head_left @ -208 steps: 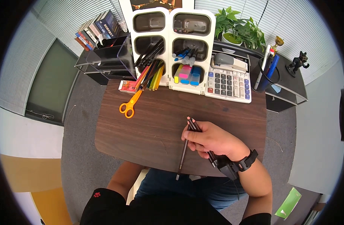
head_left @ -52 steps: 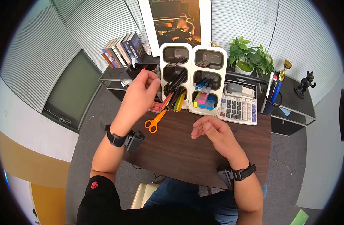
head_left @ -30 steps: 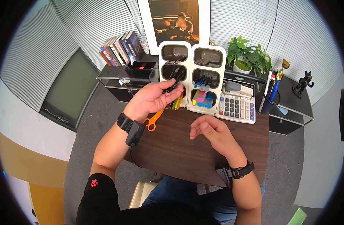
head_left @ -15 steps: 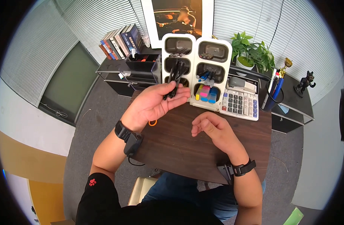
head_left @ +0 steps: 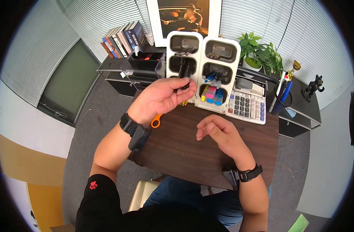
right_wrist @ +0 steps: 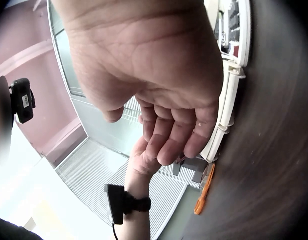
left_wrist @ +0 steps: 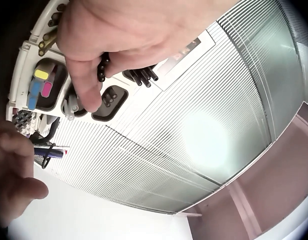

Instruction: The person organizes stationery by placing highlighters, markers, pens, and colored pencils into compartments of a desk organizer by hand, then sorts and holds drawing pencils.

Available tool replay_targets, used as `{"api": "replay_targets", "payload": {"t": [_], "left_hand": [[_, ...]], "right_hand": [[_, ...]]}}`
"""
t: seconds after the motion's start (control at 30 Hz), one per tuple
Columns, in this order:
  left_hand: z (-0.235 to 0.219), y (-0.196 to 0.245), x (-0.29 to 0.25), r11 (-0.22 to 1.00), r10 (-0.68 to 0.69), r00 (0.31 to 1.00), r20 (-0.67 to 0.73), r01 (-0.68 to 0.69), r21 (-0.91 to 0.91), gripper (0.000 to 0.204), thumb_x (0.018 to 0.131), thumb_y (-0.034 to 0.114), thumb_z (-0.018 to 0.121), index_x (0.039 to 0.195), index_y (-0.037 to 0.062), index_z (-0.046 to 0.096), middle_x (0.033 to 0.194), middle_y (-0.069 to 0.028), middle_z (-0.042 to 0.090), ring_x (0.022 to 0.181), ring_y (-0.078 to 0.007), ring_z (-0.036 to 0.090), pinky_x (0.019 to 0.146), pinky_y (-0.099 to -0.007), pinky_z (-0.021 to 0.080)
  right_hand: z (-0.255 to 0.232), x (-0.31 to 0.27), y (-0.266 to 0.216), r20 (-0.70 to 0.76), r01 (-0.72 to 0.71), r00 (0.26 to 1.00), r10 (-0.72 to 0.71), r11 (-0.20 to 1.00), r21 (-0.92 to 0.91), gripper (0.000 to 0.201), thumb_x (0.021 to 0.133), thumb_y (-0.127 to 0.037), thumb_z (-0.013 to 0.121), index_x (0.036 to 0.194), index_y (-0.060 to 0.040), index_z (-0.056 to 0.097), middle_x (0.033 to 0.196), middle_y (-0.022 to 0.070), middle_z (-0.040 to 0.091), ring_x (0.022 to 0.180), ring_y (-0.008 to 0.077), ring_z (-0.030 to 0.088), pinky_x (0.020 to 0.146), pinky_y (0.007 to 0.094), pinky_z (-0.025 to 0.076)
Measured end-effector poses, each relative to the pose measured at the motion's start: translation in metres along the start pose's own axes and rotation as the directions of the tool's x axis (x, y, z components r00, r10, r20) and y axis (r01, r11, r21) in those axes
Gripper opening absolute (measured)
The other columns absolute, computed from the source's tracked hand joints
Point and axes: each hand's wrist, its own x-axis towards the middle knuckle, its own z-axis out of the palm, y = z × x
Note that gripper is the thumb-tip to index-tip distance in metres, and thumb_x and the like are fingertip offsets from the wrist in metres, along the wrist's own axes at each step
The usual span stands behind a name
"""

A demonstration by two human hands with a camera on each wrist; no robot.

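Note:
My left hand (head_left: pixel 161 96) pinches a bunch of black pens (head_left: pixel 186 67) between thumb and fingers. The pens stand up into the middle-left compartment of the white organizer (head_left: pixel 200 69); their lower ends show dark between the fingers in the left wrist view. Above them, dark pencils (head_left: pixel 185 51) lie in the top-left compartment. My right hand (head_left: pixel 219 133) hovers over the table front, fingers loosely bent, holding nothing. Behind my left hand, orange scissors (head_left: pixel 156 121) and yellow pencils (head_left: pixel 184 103) are partly hidden.
Right-hand compartments hold short pencils (head_left: pixel 213 55), blue and grey pens (head_left: pixel 213 77) and highlighters (head_left: pixel 211 94). A calculator (head_left: pixel 246 106) and mesh pen cup (head_left: pixel 279 102) stand to the right. A clear drawer unit (head_left: pixel 148 71) is at left.
The right hand held dark pencils earlier and is now without them. The left hand came from the left, gripped the black pens, tilted them more upright, and shifted slightly at the compartment.

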Motion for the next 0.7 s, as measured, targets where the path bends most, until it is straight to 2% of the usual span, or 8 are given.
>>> {"api": "replay_targets", "payload": {"t": [0.27,0.33,0.37,0.43,0.5,0.53,0.63,0.7], "left_hand": [[-0.017,-0.084,-0.08,0.886,0.091,0.996,0.001,-0.081,0.456,0.018,0.096,0.007,0.061,0.112,0.0004,0.059,0.097,-0.0112,0.069,0.09,-0.0237,0.069,0.079,-0.0348,0.058],[-0.016,-0.1,-0.083,0.843,0.083,0.993,0.084,-0.115,0.526,0.017,0.096,0.005,0.059,0.112,0.0003,0.059,0.098,-0.0095,0.068,0.092,-0.0213,0.069,0.081,-0.0328,0.057],[-0.014,-0.108,-0.084,0.791,0.074,0.982,0.175,-0.165,0.589,0.017,0.096,0.004,0.058,0.113,0.0003,0.06,0.098,-0.0078,0.068,0.094,-0.019,0.068,0.083,-0.0308,0.056],[-0.009,-0.116,-0.076,0.742,0.03,0.967,0.253,-0.192,0.642,0.02,0.096,0.003,0.06,0.115,-0.0004,0.06,0.101,-0.0065,0.068,0.095,-0.0168,0.066,0.086,-0.0296,0.052],[0.005,-0.115,-0.067,0.231,0.128,0.907,0.401,-0.421,0.877,0.025,0.095,0.005,0.062,0.119,0.0,0.06,0.105,-0.006,0.067,0.096,-0.0159,0.064,0.089,-0.0308,0.051],[0.006,-0.115,-0.06,0.237,0.121,0.903,0.412,-0.429,0.872,0.025,0.095,0.005,0.062,0.119,0.0,0.06,0.105,-0.006,0.067,0.096,-0.0159,0.064,0.089,-0.0308,0.051],[0.007,-0.108,-0.044,0.253,0.061,0.9,0.431,-0.431,0.866,0.031,0.093,0.009,0.066,0.123,0.0019,0.06,0.11,-0.0059,0.066,0.1,-0.016,0.062,0.092,-0.0312,0.049],[0.01,-0.106,-0.035,0.286,0.131,0.849,0.511,-0.526,0.801,0.035,0.092,0.012,0.068,0.124,0.0031,0.06,0.11,-0.0057,0.066,0.103,-0.0159,0.061,0.093,-0.0309,0.049]], "right_hand": [[0.002,-0.002,0.0,-0.101,-0.054,0.994,0.052,0.998,-0.023,0.032,0.097,-0.024,0.064,0.118,-0.0004,0.058,0.102,0.0058,0.064,0.096,0.0145,0.061,0.089,0.0291,0.049],[0.011,-0.002,0.0,-0.123,0.221,0.962,-0.243,0.96,-0.171,0.041,0.093,-0.017,0.067,0.128,-0.0009,0.054,0.115,0.0083,0.063,0.109,0.0162,0.058,0.097,0.0315,0.046],[0.013,-0.005,0.0,-0.137,0.166,0.973,-0.184,0.977,-0.132,0.046,0.091,-0.013,0.068,0.132,-0.0008,0.053,0.122,0.01,0.062,0.117,0.0166,0.054,0.102,0.0332,0.042],[0.016,-0.006,-0.011,-0.062,0.241,0.965,-0.254,0.956,-0.166,0.034,0.094,-0.015,0.065,0.124,0.0004,0.058,0.118,0.009,0.064,0.112,0.0146,0.057,0.099,0.032,0.045],[0.011,-0.007,-0.01,-0.061,0.184,0.98,-0.188,0.981,-0.069,0.028,0.096,-0.015,0.063,0.118,0.0006,0.06,0.113,0.0079,0.066,0.107,0.014,0.058,0.096,0.0309,0.046],[0.009,-0.007,-0.009,-0.032,0.136,0.99,-0.135,0.99,0.044,0.023,0.097,-0.016,0.062,0.113,0.0008,0.063,0.109,0.0067,0.067,0.103,0.0134,0.06,0.094,0.0298,0.048],[0.01,-0.006,-0.013,-0.121,0.182,0.975,-0.185,0.983,-0.034,0.019,0.099,-0.017,0.059,0.105,0.0003,0.064,0.1,0.0048,0.068,0.093,0.012,0.062,0.088,0.0274,0.05],[0.007,-0.005,-0.011,-0.121,0.198,0.97,-0.209,0.976,-0.095,0.019,0.1,-0.016,0.058,0.105,0.0007,0.065,0.101,0.0071,0.069,0.102,0.0166,0.062,0.091,0.0306,0.049]]}}
